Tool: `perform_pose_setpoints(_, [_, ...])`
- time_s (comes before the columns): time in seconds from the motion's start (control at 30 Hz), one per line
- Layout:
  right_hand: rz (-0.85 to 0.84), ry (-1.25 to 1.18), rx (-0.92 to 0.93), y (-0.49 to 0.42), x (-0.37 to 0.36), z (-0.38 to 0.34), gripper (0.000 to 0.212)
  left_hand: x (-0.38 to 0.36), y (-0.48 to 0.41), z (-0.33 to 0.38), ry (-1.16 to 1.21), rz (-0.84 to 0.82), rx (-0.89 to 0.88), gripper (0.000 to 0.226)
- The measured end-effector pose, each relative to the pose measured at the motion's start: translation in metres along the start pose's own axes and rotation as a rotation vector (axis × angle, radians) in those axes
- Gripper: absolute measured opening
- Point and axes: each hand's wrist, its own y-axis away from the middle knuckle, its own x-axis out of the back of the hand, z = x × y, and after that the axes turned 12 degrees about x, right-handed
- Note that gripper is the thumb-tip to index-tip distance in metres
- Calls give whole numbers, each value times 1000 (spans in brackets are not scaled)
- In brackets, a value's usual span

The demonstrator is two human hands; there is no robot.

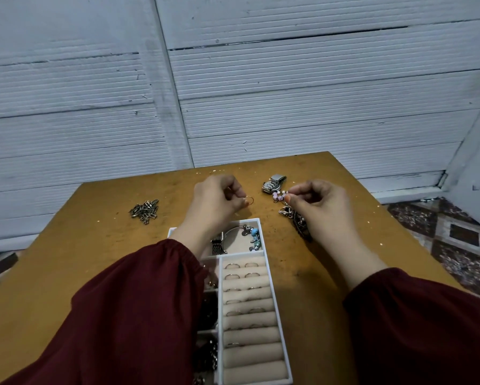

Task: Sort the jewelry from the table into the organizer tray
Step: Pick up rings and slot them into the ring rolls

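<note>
Pinching grips: left hand on ring, right hand seemingly beads.

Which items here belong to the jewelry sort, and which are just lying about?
Job:
left hand holding a thin ring
right hand pinching a pink bead piece
watch
tray
pile of metal clips, probably

Lying about:
rug
wall

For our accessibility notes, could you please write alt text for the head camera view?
A person's left hand pinches a thin ring near a white organizer tray on a tan table, while the right hand pinches pink beaded jewelry beside a silver watch. Rings sit in the tray's padded rolls.
</note>
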Motion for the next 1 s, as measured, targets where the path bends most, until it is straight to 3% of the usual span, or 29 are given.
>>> perform_pose_setpoints(0.6, [-36,-83,-6,89,-1,-50,10,29,115,-17,216,87,15,15])
perform_pose_setpoints(0.93, [-101,-132,23,150,6,-71,9,27,200,-38,122,456,-88,17])
perform_pose_setpoints(1.0, [-92,-84,54,156,8,-73,13,23,208,-42,123,499,-142,8])
